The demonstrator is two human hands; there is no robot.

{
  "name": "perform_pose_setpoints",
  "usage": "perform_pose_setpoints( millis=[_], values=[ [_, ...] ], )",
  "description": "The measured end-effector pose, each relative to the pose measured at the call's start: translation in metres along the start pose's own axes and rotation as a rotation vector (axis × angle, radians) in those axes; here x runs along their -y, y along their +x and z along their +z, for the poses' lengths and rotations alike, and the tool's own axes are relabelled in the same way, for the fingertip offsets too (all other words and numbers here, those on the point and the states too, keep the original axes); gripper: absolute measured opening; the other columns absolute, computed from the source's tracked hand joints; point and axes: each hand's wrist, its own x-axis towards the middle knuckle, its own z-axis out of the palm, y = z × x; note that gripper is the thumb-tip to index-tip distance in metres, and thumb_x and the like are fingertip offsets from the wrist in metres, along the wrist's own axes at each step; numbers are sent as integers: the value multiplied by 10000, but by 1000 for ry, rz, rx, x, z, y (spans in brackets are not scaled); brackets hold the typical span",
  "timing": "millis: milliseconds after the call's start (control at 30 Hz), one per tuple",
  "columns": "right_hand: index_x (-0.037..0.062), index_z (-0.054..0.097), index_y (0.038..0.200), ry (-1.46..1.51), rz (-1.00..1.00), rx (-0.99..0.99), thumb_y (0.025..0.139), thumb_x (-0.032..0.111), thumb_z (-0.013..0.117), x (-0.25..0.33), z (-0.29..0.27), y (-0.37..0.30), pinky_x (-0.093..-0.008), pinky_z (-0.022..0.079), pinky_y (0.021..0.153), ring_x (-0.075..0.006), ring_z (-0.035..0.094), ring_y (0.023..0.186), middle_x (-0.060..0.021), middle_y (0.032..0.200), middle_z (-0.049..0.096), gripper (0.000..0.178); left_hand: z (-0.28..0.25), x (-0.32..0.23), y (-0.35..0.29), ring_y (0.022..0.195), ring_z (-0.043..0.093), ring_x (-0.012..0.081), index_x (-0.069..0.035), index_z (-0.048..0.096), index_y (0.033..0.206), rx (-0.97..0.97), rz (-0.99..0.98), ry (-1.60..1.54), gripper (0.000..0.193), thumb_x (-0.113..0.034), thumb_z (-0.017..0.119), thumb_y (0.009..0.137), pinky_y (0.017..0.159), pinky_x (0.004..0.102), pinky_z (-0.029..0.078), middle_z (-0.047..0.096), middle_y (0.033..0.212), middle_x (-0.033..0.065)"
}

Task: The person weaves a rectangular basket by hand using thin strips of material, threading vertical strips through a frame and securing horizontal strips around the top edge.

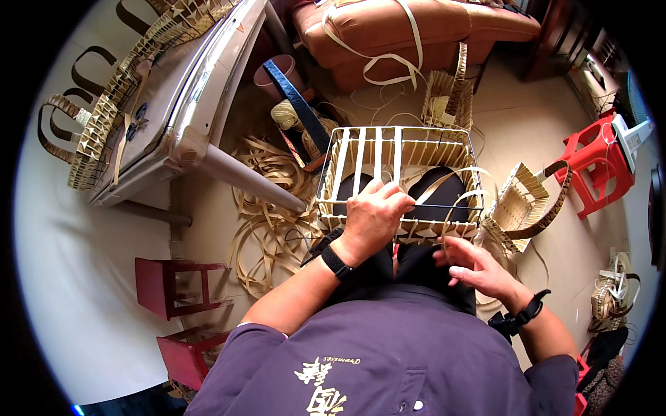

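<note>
A half-woven basket (361, 149) of pale strips on a dark wire frame rests on my knees, its open side facing me. My left hand (374, 215) grips the basket's near rim, fingers curled over the wire and the upright strips. My right hand (472, 267) sits just below the rim at the right, fingers pinching a pale strip (454, 197) that loops up over the frame. Both wrists wear dark bands.
Loose pale strips (267, 208) lie heaped on the floor at left. Finished baskets (524, 204) stand right and behind. A grey table (173, 90) holds more baskets. Red stools (596, 163) stand right and lower left, a brown sofa (416, 35) behind.
</note>
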Motion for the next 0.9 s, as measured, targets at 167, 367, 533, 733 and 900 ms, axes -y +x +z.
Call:
perform_pose_setpoints(
  millis=[167,367,533,733,900],
  values=[
    [10,792,1106,-249,196,234,1198,294,598,-55,-72,-23,-248,471,642,-63,578,684,26,764,646,356,-9,-2,-5,905,678,264,-149,807,972,-7,-40,28,67,-216,815,979,758,404,561,723,941,6],
    [135,883,1012,-1452,1048,425,912,393,780,-302,-283,-300,-511,623,825,-403,798,923,-198,985,828,294,4,0,-1,896,675,257,-158,797,935,-49,12,-75,56,-201,821,963,728,402,558,712,921,-4],
    [119,814,1345,-1358,753,320,927,203,724,-218,-210,-159,-480,616,1045,-418,751,1211,-216,1294,793,436,-9,-8,-5,901,679,254,-157,798,938,1,-17,57,56,-203,826,955,738,400,560,722,919,0],
    [29,679,1489,-505,-7,-183,1065,168,742,-26,-20,-17,-346,608,879,-186,747,1067,-141,1272,782,451,0,-2,3,911,682,259,-151,798,940,2,11,1,72,-214,824,963,748,406,565,719,925,6],
    [46,809,1224,-439,32,76,1109,101,688,-25,-25,-13,-313,517,676,-115,589,681,-31,725,641,175,-6,2,-5,903,670,266,-143,799,948,-5,-13,19,71,-207,827,959,755,407,556,712,925,12]
  ],
)
